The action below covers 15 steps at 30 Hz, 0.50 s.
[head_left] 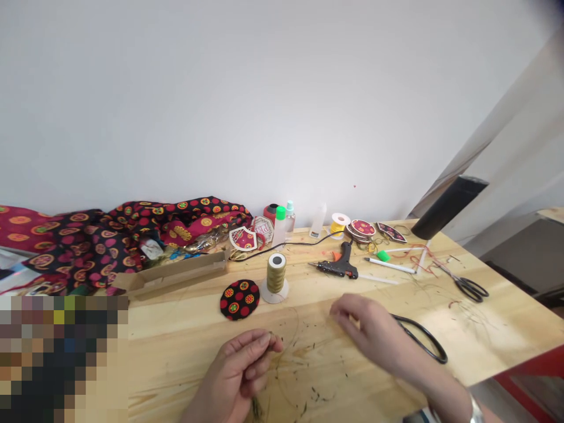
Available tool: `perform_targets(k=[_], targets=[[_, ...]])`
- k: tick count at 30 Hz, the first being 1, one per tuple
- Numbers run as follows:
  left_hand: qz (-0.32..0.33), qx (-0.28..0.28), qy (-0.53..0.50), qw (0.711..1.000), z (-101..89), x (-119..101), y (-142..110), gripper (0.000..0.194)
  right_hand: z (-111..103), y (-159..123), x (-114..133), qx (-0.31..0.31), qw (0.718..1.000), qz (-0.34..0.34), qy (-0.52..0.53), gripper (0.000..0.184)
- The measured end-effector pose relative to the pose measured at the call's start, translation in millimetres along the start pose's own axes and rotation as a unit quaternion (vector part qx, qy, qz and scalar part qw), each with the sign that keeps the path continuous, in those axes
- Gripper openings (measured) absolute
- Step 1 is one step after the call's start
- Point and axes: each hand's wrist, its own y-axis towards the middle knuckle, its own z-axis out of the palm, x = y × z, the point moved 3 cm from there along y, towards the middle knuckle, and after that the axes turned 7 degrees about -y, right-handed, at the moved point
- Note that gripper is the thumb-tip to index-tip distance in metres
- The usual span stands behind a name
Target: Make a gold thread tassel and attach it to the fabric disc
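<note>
Pinches olive strands (256, 408) in the left hand (242, 370) at lower centre, seemingly for neat bunching, and curls the right hand (372, 329) right of centre, with grasp impossible to tell, near an upright thread spool (277, 277) mid-frame, presumably stood for unwinding.

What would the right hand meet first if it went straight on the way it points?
The right hand would probably meet the upright cone-shaped spool of olive-green thread first, though depth and height are unclear from this view.
</note>
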Motion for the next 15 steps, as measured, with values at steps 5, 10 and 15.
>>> perform_targets(k=[5,10,15], targets=[[-0.005,-0.007,0.010,1.000,2.8,1,-3,0.022,-35,34,-83,-0.067,0.959,0.167,-0.219,0.032],[-0.007,-0.012,0.005,1.000,5.0,1,-3,0.023,-46,57,-123,-0.054,0.934,0.212,-0.284,0.030],[-0.011,-0.012,0.004,1.000,2.4,2,-3,0.023,-42,73,-135,-0.024,0.918,0.219,-0.330,0.023]])
